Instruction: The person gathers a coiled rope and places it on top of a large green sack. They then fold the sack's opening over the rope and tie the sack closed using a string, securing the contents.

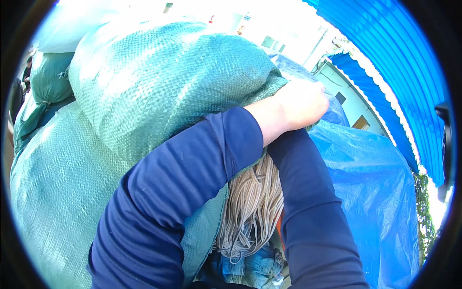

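Observation:
A big green woven sack [159, 82] fills the middle of the view, close in front of me. My left arm in a navy sleeve crosses it from the lower left. My left hand [303, 103] is closed on the sack's bunched edge at its right side. My right forearm [308, 202], also in navy, rises from the lower right and ends under the left wrist, so the right hand is hidden. A bundle of beige cords [252, 207] hangs out from under the sack's edge between my two arms.
More green sacks [48, 77] are stacked at the left, with a white one [72, 24] on top. A blue tarpaulin [380, 188] covers the load at the right, under a blue corrugated roof [399, 58]. Denim cloth [255, 269] lies below. Part of a person [21, 82] shows at the far left.

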### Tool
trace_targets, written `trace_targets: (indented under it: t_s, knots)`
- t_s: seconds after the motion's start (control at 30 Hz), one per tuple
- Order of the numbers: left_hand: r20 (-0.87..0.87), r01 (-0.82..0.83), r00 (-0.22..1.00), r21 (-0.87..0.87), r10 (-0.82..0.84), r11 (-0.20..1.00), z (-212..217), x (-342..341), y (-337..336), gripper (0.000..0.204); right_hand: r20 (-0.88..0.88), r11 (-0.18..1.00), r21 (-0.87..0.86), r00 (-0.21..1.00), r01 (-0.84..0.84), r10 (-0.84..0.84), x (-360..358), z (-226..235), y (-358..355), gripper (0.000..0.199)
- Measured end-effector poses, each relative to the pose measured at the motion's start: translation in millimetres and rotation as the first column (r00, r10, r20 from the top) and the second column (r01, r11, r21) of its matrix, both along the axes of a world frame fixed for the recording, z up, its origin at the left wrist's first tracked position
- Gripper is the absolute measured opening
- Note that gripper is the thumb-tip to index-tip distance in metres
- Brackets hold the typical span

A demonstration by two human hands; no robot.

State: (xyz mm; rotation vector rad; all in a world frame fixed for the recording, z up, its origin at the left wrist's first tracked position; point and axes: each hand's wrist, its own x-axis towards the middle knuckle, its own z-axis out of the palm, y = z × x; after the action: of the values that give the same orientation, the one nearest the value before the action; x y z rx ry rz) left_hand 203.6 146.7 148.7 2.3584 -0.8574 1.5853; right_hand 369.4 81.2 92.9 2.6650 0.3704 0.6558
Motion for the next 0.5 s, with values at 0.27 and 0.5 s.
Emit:
trace_targets:
  t_s: [0.27, 0.5]
  knots:
    - [-0.266, -0.153, 0.954, -0.046, 0.135, 0.987, 30.2, -34.3, 12.3, 0.018, 0.023, 0.998, -0.045, 0.998, -0.050, 0.051, 9.5, 3.4, 8.4, 0.046]
    - [-0.122, -0.661, 0.702, 0.255, 0.701, 0.706, 1.6, -0.5, 34.5, 0.024, 0.080, 0.947, -0.179, 0.955, -0.268, 0.285, -45.1, 23.1, -12.0, 0.047]
